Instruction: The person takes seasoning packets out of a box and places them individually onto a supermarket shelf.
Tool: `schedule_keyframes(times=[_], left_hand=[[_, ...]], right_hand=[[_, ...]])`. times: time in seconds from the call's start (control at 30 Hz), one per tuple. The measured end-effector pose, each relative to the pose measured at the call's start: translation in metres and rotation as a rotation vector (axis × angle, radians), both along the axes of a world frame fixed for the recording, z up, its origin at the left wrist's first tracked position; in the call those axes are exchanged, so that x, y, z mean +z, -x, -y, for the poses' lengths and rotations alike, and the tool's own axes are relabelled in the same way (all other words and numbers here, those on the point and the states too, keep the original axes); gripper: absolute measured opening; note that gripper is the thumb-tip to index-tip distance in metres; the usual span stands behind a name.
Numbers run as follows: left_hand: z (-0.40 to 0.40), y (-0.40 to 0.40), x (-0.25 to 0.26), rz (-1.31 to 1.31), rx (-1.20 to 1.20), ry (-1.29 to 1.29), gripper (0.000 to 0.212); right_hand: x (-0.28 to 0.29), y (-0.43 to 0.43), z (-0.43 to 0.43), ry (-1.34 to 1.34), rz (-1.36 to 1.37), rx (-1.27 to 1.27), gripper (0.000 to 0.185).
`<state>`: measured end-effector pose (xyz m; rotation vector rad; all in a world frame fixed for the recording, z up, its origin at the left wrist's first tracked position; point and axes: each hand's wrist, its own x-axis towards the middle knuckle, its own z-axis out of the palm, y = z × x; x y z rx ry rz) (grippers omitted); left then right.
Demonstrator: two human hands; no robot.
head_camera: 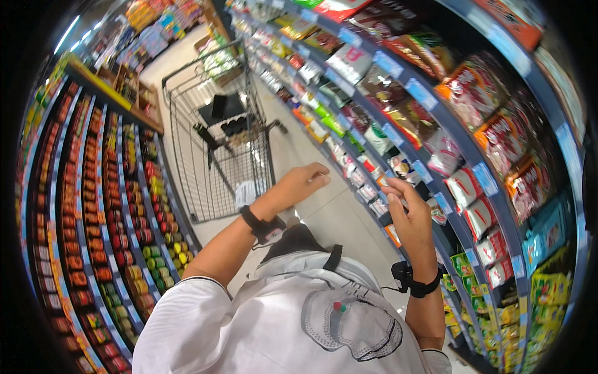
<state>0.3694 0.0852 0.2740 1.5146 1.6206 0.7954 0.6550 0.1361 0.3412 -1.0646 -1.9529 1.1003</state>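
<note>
My left hand [306,181] hovers over the floor between the shopping cart and the right-hand shelves. Its fingers curl loosely, thumb apart, with nothing in them. Near the right-hand shelf unit [418,135], my right hand [412,215] is raised with fingers slightly bent and no item visible in it. Whether its fingertips touch the shelf, I cannot tell. Beyond that hand, white-and-red packets [479,217] stand in a row. Above them are clear-fronted bags with orange trim [502,140]. Each wrist wears a black strap with a small device.
A wire shopping cart [219,173] stands ahead on the tiled floor [329,210], with a white object [251,192] low at its near end. Shelves of jars [96,219] line the left. A wooden display [126,89] lies farther off, and green produce [219,61] beyond the cart.
</note>
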Motion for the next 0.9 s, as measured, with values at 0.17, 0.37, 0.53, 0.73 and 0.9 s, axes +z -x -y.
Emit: schedule_keyframes(times=[0.17,0.37,0.53,0.73,0.9], left_hand=[[0.030,0.098,-0.035,0.132,0.314,0.051,0.034],[0.058,0.247,-0.084,0.263,0.638,0.051,0.032],[0.074,0.332,-0.163,0.130,0.674,0.331,0.036],[0.083,0.378,-0.274,0.144,0.739,0.628,0.042],[0.096,0.400,-0.373,-0.165,0.531,0.773,0.056]], right_hand=[[-0.013,0.061,-0.009,0.106,0.060,0.147,0.029],[-0.041,0.144,-0.016,0.199,0.107,0.303,0.029],[-0.059,0.213,-0.021,0.269,0.170,0.370,0.028],[-0.088,0.277,-0.019,0.368,0.212,0.373,0.028],[-0.115,0.312,-0.014,0.534,0.296,0.335,0.028]])
